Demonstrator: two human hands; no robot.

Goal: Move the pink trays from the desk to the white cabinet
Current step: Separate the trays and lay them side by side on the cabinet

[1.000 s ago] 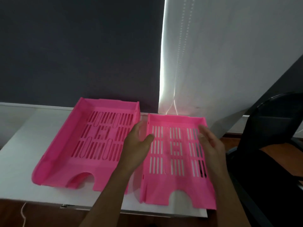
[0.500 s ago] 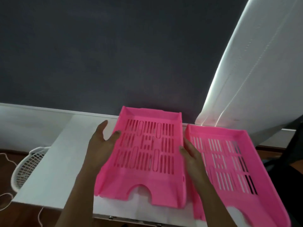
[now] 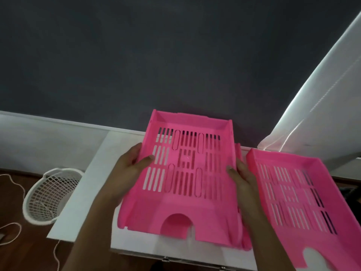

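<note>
Between the two hands, over the middle of the white desk (image 3: 93,184), sits a pink tray (image 3: 187,177) with a slotted floor and a half-round notch cut into its near lip. Its far end reaches toward the desk's back edge by the dark wall (image 3: 136,55), and its near lip lies close to the desk's front edge. The left hand (image 3: 130,167) clasps the tray's left wall, thumb hooked over the rim onto the slotted floor and the fingers wrapped on the outside. The right hand (image 3: 242,178) grips the right wall the same way, thumb tip pressed on the inside and the remaining fingers hidden behind the wall. Whether the tray is lifted clear of the desk or resting on it cannot be told; a sliver of more pink plastic shows along its right side and under its near right corner, but what that is stays unclear. A second pink tray (image 3: 297,194) lies just beside the right hand, toward the desk's right end, angled so its notched lip points to the front right corner. Off the desk's left edge, a white mesh basket (image 3: 48,194) stands on the brown floor (image 3: 11,192), with a thin white cord (image 3: 15,227) trailing near it. A pale blind (image 3: 320,106) slants behind the right end.
</note>
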